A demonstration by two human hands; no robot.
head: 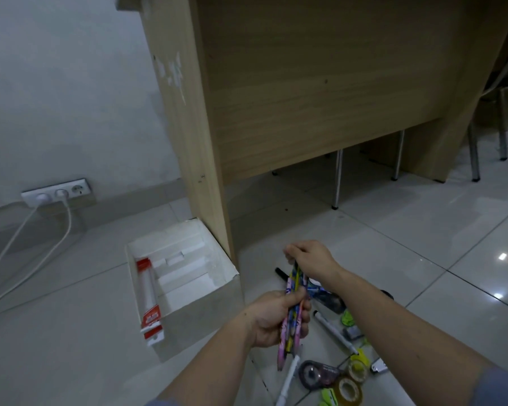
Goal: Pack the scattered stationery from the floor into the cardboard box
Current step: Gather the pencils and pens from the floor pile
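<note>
My left hand grips a bunch of several colourful patterned pencils around their middle, held above the floor. My right hand pinches the upper ends of the same pencils. To the left stands the open cardboard box with white dividers inside and a long red-and-white pack along its left wall. More stationery lies on the tiles below my hands: a white marker, a correction tape roller, tape rolls, a black pen and green clips.
A wooden desk panel rises right behind the box, with metal legs under it. A wall socket strip with two white cables sits at the left. Chair legs stand at the far right.
</note>
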